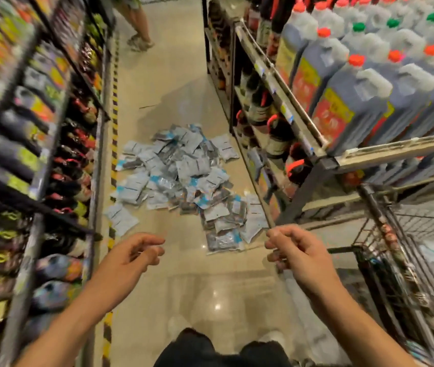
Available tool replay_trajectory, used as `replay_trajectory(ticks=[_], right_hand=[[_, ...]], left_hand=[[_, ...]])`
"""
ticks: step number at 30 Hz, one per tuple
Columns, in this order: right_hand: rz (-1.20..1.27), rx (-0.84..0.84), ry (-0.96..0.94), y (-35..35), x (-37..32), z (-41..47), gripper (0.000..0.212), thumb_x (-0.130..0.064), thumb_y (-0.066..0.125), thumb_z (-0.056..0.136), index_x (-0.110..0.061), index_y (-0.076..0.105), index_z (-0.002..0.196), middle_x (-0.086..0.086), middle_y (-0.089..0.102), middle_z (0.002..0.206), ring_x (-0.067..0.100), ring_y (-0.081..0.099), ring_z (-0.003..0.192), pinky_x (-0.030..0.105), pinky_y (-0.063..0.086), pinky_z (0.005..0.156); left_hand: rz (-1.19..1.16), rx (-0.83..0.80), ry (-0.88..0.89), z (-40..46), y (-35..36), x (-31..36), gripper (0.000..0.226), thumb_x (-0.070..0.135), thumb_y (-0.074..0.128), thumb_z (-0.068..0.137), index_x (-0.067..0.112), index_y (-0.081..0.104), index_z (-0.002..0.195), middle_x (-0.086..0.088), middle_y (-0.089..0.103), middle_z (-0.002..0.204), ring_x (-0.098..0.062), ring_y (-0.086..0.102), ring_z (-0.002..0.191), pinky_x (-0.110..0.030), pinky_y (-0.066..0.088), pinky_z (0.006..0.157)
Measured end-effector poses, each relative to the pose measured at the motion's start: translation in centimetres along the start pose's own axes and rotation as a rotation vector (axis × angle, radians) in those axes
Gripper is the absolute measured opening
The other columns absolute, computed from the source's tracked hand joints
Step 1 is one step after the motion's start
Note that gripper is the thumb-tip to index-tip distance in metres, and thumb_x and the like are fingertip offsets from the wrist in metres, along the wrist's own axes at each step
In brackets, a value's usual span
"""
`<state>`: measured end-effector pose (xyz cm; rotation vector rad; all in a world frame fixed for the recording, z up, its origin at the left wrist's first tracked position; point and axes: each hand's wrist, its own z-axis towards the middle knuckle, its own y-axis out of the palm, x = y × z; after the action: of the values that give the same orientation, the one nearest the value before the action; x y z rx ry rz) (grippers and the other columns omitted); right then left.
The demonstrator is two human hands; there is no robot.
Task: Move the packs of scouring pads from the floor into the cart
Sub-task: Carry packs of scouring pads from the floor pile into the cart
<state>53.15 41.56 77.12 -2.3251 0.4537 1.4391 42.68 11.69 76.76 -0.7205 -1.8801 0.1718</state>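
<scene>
— Where are the packs of scouring pads (pixel 181 178)?

— Heaped on the aisle floor (pixel 173 75) between two shelving units, ahead of both hands and well apart from them; the wire cart (pixel 406 260) stands to the right, apparently with a few packs in it, though blur makes that unsure.

— And the grip?

— Neither holds anything: the left hand (pixel 139 251) and the right hand (pixel 294 250) hang over the floor with loosely curled fingers.

— How will a pack handle?

— Likely light, soft and crinkly, with slick film. Pinching several by their flat edges, or scooping from beneath, should serve.
</scene>
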Motion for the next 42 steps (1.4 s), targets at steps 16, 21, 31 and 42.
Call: replay_trajectory(ticks=[16,21,31,42], right_hand=[[-0.185,-0.267,0.060,26.3,-4.5,7.0,0.016,-0.029,0.066,0.101,-0.019,0.076,0.094,0.001,0.077,0.083,0.014,0.070,0.068,0.036,0.056,0.069],[-0.222,-0.282,0.102,30.1,-5.4,12.6,0.017,-0.027,0.064,0.101,-0.019,0.076,0.093,0.003,0.077,0.083,0.013,0.070,0.067,0.036,0.057,0.069],[-0.244,-0.365,0.187,37.1,-10.3,26.8,0.015,-0.025,0.065,0.101,-0.017,0.075,0.094,0.002,0.077,0.085,0.009,0.069,0.065,0.033,0.056,0.070],[-0.409,-0.335,0.314,40.5,-9.4,39.4,0.014,-0.028,0.064,0.102,-0.023,0.074,0.093,0.000,0.076,0.088,0.013,0.072,0.077,0.017,0.050,0.062]], left_hand=[[-0.113,0.244,-0.243,4.9,-20.0,-10.4,0.019,0.013,0.058,0.104,0.025,0.073,0.108,0.007,0.080,0.094,-0.005,0.074,0.083,-0.034,0.055,0.082],[-0.170,0.260,-0.325,9.9,-21.8,-10.7,0.020,0.015,0.057,0.105,0.027,0.073,0.109,0.007,0.080,0.097,-0.006,0.074,0.086,-0.032,0.055,0.084],[-0.139,0.236,-0.405,25.6,-26.6,-7.3,0.019,0.014,0.059,0.104,0.023,0.074,0.110,-0.002,0.079,0.101,-0.020,0.075,0.098,-0.041,0.059,0.090],[-0.084,0.061,-0.428,43.7,-26.8,-7.9,0.021,0.009,0.058,0.103,0.021,0.075,0.102,0.004,0.079,0.090,-0.025,0.074,0.091,-0.037,0.053,0.079]])
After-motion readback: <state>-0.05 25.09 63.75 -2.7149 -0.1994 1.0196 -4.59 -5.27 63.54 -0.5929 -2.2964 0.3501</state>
